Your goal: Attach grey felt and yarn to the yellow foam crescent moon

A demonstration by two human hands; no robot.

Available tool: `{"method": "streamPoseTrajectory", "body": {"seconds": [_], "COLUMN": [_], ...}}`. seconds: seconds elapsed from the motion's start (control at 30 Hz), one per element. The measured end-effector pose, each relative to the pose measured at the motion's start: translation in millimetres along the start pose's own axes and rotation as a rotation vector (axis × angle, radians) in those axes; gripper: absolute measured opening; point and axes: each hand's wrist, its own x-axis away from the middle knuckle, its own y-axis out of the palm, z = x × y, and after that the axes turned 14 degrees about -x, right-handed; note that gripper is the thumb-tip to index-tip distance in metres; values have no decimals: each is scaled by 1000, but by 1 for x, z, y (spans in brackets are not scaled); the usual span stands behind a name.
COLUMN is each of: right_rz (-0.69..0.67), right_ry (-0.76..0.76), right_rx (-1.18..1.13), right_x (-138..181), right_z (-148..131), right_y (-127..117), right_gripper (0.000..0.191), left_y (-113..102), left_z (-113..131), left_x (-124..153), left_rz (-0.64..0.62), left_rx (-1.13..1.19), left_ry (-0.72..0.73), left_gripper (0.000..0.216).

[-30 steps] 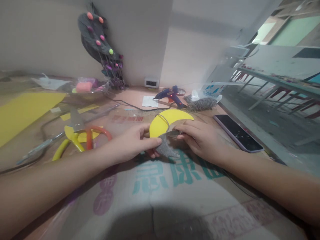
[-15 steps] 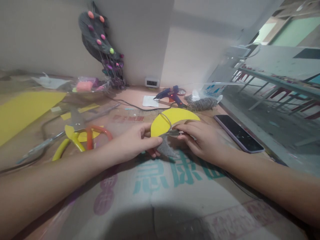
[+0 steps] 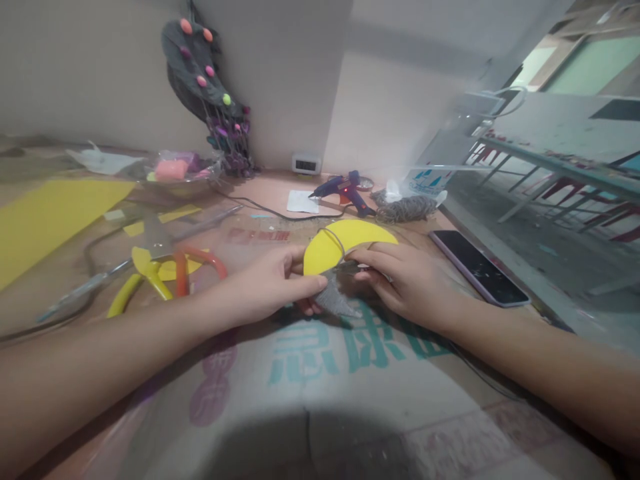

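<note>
A yellow crescent [image 3: 357, 237] is held upright between my hands, its lower end wrapped in grey yarn [image 3: 336, 299]. My left hand [image 3: 283, 277] grips the wrapped part, thumb across the front and fingers behind. My right hand [image 3: 395, 270] is closed at the inner curve, its thumb and fingers pinching the grey yarn. One loop of yarn stands up across the yellow face. What lies inside the right fingers is partly hidden. A strand trails out beneath my right forearm.
Orange-and-yellow-handled scissors [image 3: 160, 273] and a yellow sheet [image 3: 55, 220] lie left. Behind are a glue gun [image 3: 345, 190], a small clock [image 3: 306, 164] and a grey yarn bundle [image 3: 406, 209]. A phone [image 3: 477, 267] lies right. A decorated grey crescent [image 3: 193, 70] leans on the wall.
The view has shifted slightly. Both hands keep their hold on the crescent, and the fingers of my right hand have moved only a little at the yarn.
</note>
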Motion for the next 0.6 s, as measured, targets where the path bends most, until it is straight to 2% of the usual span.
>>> {"method": "streamPoseTrajectory", "body": {"seconds": [0.6], "right_rz": [28], "right_ry": [3], "right_rx": [-173], "right_x": [-4], "right_z": [3], "right_y": [1], "right_gripper": [21], "left_y": [1], "left_z": [2], "left_x": [-1], "left_rz": [-16], "left_rx": [72], "left_ry": [-27], "left_gripper": [25]}}
